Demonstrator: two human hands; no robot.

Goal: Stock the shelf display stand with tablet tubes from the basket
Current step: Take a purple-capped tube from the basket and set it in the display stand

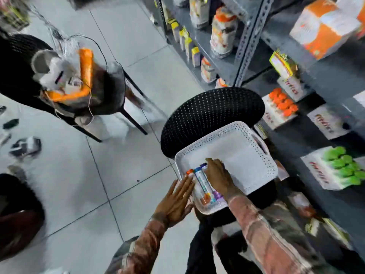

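Head view: left hand (175, 200) flat and empty at the basket (254, 155) edge, lower centre; right hand (217, 173) reaching onto the last three tubes (203, 184), grip unclear through blur. Green-capped stand (335, 169) at right looks full; nearly done.

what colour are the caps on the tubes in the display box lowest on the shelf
Green caps, clearest in the head view.

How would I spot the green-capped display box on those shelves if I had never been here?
Find the grey metal shelving on the right, then the white basket on the black chair beside it. Just right of the basket sits the display box; its tubes have green caps, while the similar box higher up has orange caps.
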